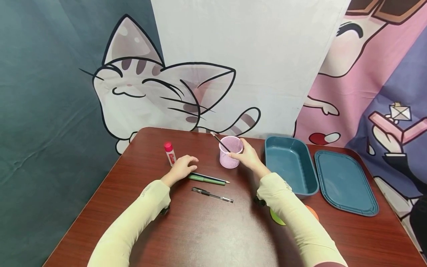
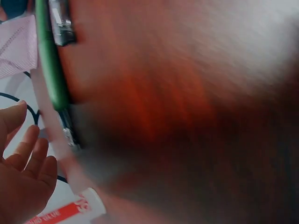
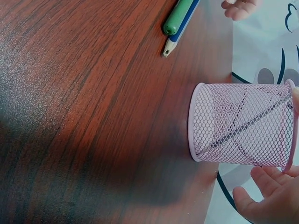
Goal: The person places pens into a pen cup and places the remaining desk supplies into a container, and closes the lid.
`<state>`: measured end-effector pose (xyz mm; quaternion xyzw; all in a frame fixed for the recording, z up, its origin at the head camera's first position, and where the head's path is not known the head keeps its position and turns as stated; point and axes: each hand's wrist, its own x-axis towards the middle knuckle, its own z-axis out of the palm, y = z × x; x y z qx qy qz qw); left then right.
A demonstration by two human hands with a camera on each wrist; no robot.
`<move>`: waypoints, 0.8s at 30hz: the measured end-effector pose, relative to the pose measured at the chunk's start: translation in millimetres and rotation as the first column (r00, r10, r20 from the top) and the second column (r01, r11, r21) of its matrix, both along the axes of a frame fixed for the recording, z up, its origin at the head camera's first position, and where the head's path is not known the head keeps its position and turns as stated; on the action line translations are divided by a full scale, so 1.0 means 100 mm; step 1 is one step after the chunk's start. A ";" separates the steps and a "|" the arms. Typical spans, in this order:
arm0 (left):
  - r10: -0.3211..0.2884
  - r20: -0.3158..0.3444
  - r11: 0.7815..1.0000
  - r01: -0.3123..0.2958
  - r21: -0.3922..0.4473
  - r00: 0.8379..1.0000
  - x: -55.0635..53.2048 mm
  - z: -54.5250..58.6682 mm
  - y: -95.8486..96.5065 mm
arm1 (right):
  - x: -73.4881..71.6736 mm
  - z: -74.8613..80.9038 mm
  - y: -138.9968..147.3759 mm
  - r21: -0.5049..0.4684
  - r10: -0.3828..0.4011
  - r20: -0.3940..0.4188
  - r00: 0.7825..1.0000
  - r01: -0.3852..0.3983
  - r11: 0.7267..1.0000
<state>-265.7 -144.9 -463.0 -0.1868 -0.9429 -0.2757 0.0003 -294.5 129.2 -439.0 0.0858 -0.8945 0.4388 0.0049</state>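
Observation:
A pink mesh pen holder (image 1: pixel 229 161) stands upright near the table's back edge, with a dark pencil (image 1: pixel 220 142) leaning in it. My right hand (image 1: pixel 248 155) grips the holder's rim from the right, thumb in front and fingers on the far side. The left hand (image 1: pixel 181 170), fingers loosely bent and holding nothing, is over the left ends of a green pen (image 1: pixel 207 180) and a blue pencil (image 1: pixel 213 177) lying side by side. Just left of that hand stands a glue stick (image 1: pixel 170 154) with a red cap. Nearer me lies a black-and-clear gel pen (image 1: pixel 212 195).
Right of the holder sits a teal box (image 1: pixel 289 167), without a lid on it. Its matching flat lid (image 1: pixel 347 181) lies farther right. Green and orange round pieces (image 1: pixel 277 218) show partly beneath the right forearm. A printed cloth hangs behind the table.

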 end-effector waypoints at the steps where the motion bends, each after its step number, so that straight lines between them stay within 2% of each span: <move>1: -0.003 -0.004 1.000 0.003 -0.008 1.000 0.01 -0.02 -0.02 | 0.00 0.00 0.00 0.002 -0.001 0.002 1.000 0.001 1.000; 10: -0.053 -0.043 0.995 0.049 -0.084 0.998 0.04 -0.10 -0.16 | 0.00 0.00 0.00 0.010 0.001 0.007 1.000 -0.001 1.000; 24: -0.082 -0.016 0.977 0.077 -0.201 0.997 0.07 -0.14 -0.24 | -0.01 -0.01 -0.01 0.015 -0.010 0.008 1.000 0.010 1.000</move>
